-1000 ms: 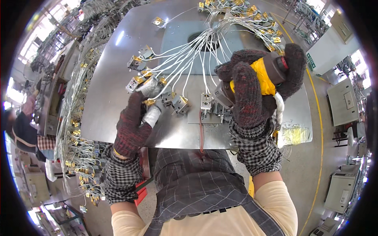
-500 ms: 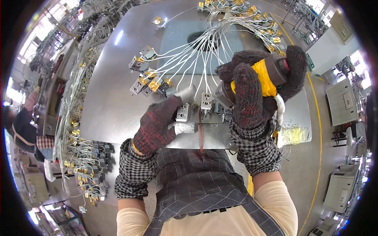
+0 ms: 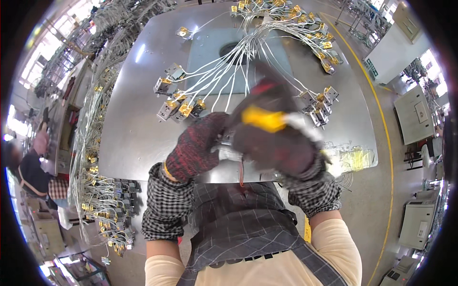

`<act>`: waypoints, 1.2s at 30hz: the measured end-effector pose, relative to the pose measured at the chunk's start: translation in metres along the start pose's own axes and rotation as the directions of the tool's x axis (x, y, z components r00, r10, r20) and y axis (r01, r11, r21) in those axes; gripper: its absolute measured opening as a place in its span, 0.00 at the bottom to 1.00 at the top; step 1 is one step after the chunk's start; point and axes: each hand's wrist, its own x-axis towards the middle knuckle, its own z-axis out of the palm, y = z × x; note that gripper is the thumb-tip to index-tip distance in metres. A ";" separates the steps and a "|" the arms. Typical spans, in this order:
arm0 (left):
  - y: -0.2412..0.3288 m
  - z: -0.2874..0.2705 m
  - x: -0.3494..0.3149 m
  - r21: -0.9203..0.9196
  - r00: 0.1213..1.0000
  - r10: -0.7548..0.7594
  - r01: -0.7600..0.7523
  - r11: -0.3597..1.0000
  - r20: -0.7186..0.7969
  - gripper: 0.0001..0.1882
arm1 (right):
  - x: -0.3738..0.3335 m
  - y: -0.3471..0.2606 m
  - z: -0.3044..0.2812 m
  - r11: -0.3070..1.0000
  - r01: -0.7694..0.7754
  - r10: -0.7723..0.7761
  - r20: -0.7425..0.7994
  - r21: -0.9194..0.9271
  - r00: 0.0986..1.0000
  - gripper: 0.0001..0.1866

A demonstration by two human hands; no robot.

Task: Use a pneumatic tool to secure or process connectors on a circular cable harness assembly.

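My left hand [image 3: 196, 148], in a dark red-flecked knit glove with white fingertips, is closed at the table's near edge on a small metal connector block [image 3: 225, 138], now mostly hidden. In my right hand [image 3: 286, 150], gloved alike and smeared by motion, is a dark power screwdriver [image 3: 263, 119] with a band of yellow tape. It is over and beside the block; its tip does not show. Thin red-brown wires [image 3: 241, 174] hang down by the block. White cables [image 3: 224, 62] fan out from the table's middle to metal blocks with brass-coloured parts [image 3: 185, 109].
The metal table [image 3: 129, 124] carries more blocks on the right [image 3: 318, 105] and a cluster along the far edge [image 3: 305, 24]. Yellow tape [image 3: 355, 162] lies at its right corner. Bundled cable assemblies [image 3: 107, 205] hang at left. Another person [image 3: 36, 167] is farther left.
My right hand has swung the power screwdriver left and inward, over the block in my left hand. Blocks at the right, hidden before, now show. My left hand has barely moved.
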 end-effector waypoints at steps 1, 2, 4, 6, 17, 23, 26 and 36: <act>-0.003 -0.007 -0.002 0.005 1.000 0.001 -0.001 1.000 0.002 0.32 | 0.006 0.011 0.006 0.782 0.161 -0.058 0.187 -0.602 0.981 0.35; -0.007 -0.015 -0.002 0.169 0.992 0.058 -0.076 0.983 0.108 0.33 | 0.009 0.016 0.010 0.224 0.351 0.012 0.363 -0.909 0.932 0.43; -0.010 -0.025 -0.003 0.321 0.971 0.099 -0.168 0.932 0.219 0.33 | 0.010 0.016 -0.009 0.161 0.374 -0.025 0.375 -0.913 0.927 0.39; -0.011 -0.029 -0.001 0.244 0.952 -0.153 0.088 0.966 0.264 0.33 | 0.007 0.004 -0.009 -0.043 0.285 0.048 0.283 -0.957 0.958 0.37; 0.001 0.002 0.021 -0.004 0.998 0.000 -0.001 1.000 -0.065 0.30 | 0.026 -0.101 -0.094 -0.692 0.150 -0.250 0.429 -0.706 0.868 0.36; -0.004 0.011 0.020 -0.085 0.998 -0.064 0.064 0.994 -0.007 0.34 | 0.055 -0.063 -0.004 0.328 0.362 -0.615 0.093 -0.873 0.783 0.39; 0.014 0.006 0.027 -0.106 0.987 -0.154 0.158 0.982 0.043 0.32 | 0.055 -0.037 0.009 0.189 0.440 -0.654 0.221 -0.878 0.723 0.39; 0.016 0.009 0.033 0.063 0.994 -0.110 0.109 0.992 0.011 0.30 | 0.040 -0.020 0.024 0.214 0.550 -0.733 0.240 -0.807 0.637 0.39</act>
